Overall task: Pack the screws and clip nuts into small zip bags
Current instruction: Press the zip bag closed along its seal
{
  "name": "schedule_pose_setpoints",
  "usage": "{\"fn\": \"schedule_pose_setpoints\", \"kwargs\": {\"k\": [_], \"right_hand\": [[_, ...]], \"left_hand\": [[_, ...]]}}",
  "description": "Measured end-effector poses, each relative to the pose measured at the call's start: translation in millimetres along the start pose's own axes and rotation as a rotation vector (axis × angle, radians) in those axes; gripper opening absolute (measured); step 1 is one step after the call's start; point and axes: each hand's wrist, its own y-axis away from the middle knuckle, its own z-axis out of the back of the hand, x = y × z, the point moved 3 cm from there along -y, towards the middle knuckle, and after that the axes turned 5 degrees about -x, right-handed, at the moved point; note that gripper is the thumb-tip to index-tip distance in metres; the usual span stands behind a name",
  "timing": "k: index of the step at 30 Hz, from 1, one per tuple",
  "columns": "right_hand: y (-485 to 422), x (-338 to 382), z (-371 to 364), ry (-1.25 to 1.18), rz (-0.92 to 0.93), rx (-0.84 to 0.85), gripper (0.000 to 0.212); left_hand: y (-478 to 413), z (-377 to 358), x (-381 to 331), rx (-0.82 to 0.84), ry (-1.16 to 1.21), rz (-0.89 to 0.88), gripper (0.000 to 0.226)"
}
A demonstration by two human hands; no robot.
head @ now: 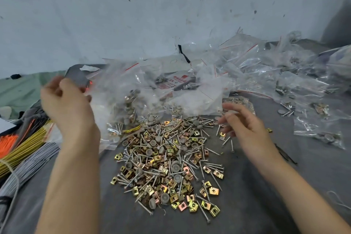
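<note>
Left hand (64, 104): pinching clear plastic zip bag (121, 89)
Right hand (243, 121): open, empty, beside heaped silver screws (213, 165), brass-coloured clip nuts (214, 211)

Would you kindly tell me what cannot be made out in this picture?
Head view:
- Left hand: its grip on the large clear bag is lost to motion blur.
- Right hand: fingertips blurred.
- Red-printed label: text too small, under plastic.
- Coloured bundles: cut off by the left edge.
</note>
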Motion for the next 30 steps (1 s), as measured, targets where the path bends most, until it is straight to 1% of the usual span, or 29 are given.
{"fn": "schedule_pose_setpoints", "kwargs": {"k": [1,3,6,8,10,15,18,21,23,25,27,28,30], "right_hand": [[-2.1,-1.2,1.9,0.003,-0.012,-0.015,0.02],[-5.5,-5.5,4.4,0.0,-0.055,-0.046,0.021],[-8.9,-15.5,5.2,-0.122,-0.218,-0.11,0.021],[-11.4,-20.6,5.9,-0.222,-0.323,-0.145,0.02],[-14.9,-22.9,7.5,-0.298,-0.374,-0.169,0.02],[-24.0,-24.5,8.0,-0.48,-0.478,-0.197,0.019],[-31.6,-27.3,11.2,-0.584,-0.549,-0.205,0.018],[-39.7,-30.2,18.0,-0.681,-0.605,-0.253,0.018],[-44.2,-32.4,22.6,-0.713,-0.625,-0.287,0.02],[-47.5,-33.7,26.1,-0.725,-0.63,-0.305,0.021],[-50.0,-34.4,29.5,-0.733,-0.635,-0.323,0.019],[-50.9,-34.7,31.2,-0.74,-0.637,-0.331,0.018],[-51.9,-34.6,33.8,-0.755,-0.637,-0.342,0.017]], "left_hand": [[-2.4,2.7,0.2,-0.038,-0.006,-0.02,0.024],[2.0,1.9,-0.4,-0.041,-0.035,-0.085,0.024],[21.9,-8.2,2.8,0.071,-0.088,-0.174,0.024],[36.9,-18.3,11.0,0.184,-0.174,-0.224,0.024],[51.2,-29.1,23.3,0.306,-0.273,-0.263,0.026],[92.1,-65.8,66.5,0.727,-0.523,-0.264,0.025],[113.8,-95.8,93.1,0.94,-0.702,-0.381,0.042],[127.2,-127.0,122.2,1.111,-1.015,-0.575,0.062],[126.8,-144.7,135.8,1.154,-1.19,-0.651,0.064],[119.3,-157.7,140.9,1.148,-1.262,-0.692,0.054],[107.1,-164.6,139.3,1.096,-1.255,-0.746,0.034],[99.9,-165.3,137.2,1.067,-1.227,-0.741,0.028],[82.4,-162.4,131.7,1.018,-1.15,-0.642,0.028]]}}
